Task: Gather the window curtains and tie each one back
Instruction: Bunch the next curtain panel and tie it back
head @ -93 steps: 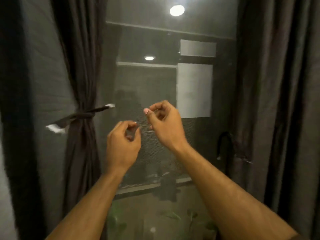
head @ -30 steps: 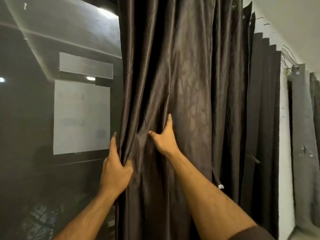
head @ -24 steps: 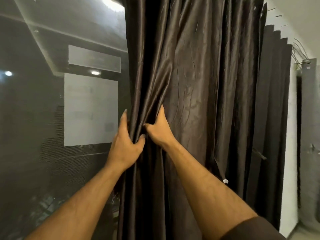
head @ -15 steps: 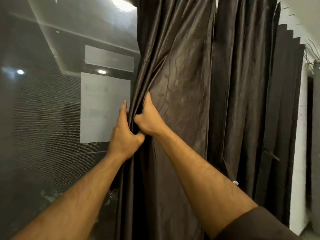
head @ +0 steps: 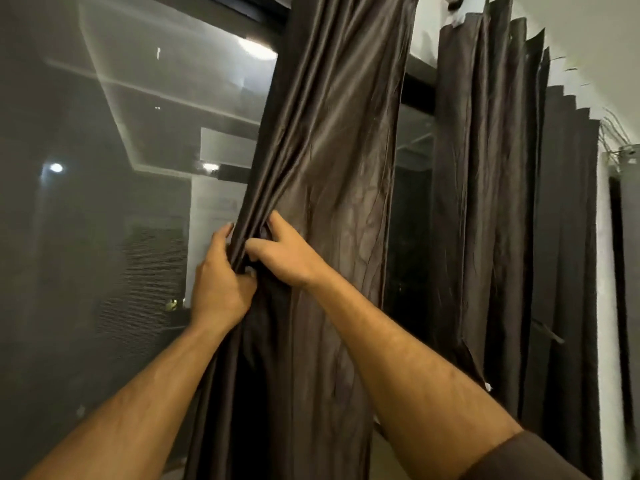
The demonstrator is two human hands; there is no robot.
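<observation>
A: Where is the curtain the person works on?

B: The dark brown curtain (head: 332, 161) hangs in the middle of the view, in front of the window glass (head: 104, 220). Its left edge is bunched into tight folds at about chest height, and the panel slants from that bunch up toward the top right.

A: What does the left hand do?

B: The left hand (head: 218, 289) grips the gathered left edge of the curtain. Its fingers reach behind the folds and its thumb presses the front, so it is clamped on the fabric.

A: And the right hand?

B: The right hand (head: 284, 254) sits just beside the left, almost touching it. Its fingers curl into the folds just right of the bunch, thumb pointing left, so it also holds the curtain.

A: What else is there?

B: A second curtain (head: 491, 202) of the same cloth hangs to the right, apart from the first, with a strip of dark glass between them. The window glass reflects ceiling lights (head: 258, 50).
</observation>
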